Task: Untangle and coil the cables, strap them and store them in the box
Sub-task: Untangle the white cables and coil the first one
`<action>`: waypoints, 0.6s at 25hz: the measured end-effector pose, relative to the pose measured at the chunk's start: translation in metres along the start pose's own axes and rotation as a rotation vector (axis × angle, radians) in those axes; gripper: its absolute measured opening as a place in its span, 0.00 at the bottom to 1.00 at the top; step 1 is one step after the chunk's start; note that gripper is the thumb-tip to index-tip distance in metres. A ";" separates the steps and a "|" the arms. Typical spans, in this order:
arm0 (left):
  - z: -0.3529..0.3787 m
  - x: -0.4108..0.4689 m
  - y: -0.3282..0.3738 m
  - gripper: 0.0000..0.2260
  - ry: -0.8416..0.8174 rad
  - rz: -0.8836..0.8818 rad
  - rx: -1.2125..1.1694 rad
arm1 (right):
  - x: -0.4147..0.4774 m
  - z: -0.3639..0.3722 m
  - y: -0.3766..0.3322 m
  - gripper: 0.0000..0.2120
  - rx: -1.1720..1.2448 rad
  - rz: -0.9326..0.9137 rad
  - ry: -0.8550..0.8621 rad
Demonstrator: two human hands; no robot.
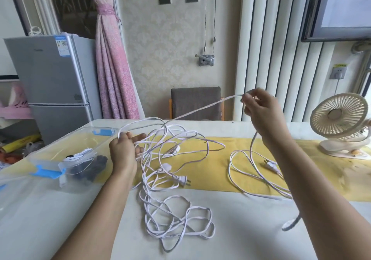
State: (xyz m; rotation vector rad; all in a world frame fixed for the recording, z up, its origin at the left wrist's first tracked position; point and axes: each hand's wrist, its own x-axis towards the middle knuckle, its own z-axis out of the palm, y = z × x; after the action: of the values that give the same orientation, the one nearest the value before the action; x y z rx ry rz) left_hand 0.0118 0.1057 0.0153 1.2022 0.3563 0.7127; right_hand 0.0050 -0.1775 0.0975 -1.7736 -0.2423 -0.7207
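Right hand [261, 109] pinches one white strand, lifted taut to draw it free of the tangled cables [155, 153] on the table [251, 229]. Left hand [123, 149] grips loops beside the box [80, 137], probably anchoring the knot.

Bare forearms [96, 209], bare hands [123, 149]

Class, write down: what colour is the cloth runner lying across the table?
Yellow; the runner shows best in the head view.
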 end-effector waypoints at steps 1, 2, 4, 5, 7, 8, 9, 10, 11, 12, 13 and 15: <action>-0.002 0.001 0.003 0.12 0.044 -0.013 -0.128 | 0.006 -0.011 0.004 0.10 0.001 0.024 0.086; -0.002 -0.001 0.005 0.12 0.089 -0.024 -0.210 | 0.012 -0.020 0.008 0.10 0.006 0.042 0.164; -0.003 -0.002 0.009 0.10 0.142 -0.056 -0.309 | 0.020 -0.035 0.013 0.07 -0.049 0.056 0.284; -0.001 -0.002 0.011 0.10 0.117 -0.087 -0.326 | 0.023 -0.042 0.017 0.08 -0.174 0.066 0.317; 0.003 -0.006 0.010 0.11 -0.040 -0.174 -0.238 | 0.028 -0.056 0.030 0.10 -0.631 0.176 0.249; 0.007 -0.010 0.009 0.11 -0.136 -0.217 -0.148 | 0.027 -0.062 0.036 0.12 -0.871 0.286 0.146; 0.011 -0.016 0.007 0.10 -0.227 -0.247 -0.057 | 0.025 -0.065 0.044 0.13 -1.058 0.392 0.026; 0.016 -0.022 0.003 0.09 -0.302 -0.261 0.024 | 0.021 -0.065 0.050 0.15 -1.172 0.452 -0.088; 0.020 -0.029 0.001 0.09 -0.361 -0.260 0.088 | 0.019 -0.061 0.054 0.16 -1.227 0.446 -0.181; 0.024 -0.036 -0.001 0.09 -0.408 -0.248 0.145 | 0.018 -0.053 0.056 0.16 -1.227 0.387 -0.254; 0.027 -0.040 -0.004 0.09 -0.444 -0.229 0.206 | 0.016 -0.042 0.054 0.15 -1.172 0.303 -0.316; 0.029 -0.045 -0.011 0.09 -0.477 -0.185 0.326 | 0.008 -0.013 0.043 0.12 -0.921 0.150 -0.483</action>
State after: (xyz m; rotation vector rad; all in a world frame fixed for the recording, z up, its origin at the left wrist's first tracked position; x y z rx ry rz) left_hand -0.0002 0.0533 0.0096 1.5784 0.1830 0.1953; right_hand 0.0286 -0.2050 0.0705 -2.8080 -0.0901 -0.2740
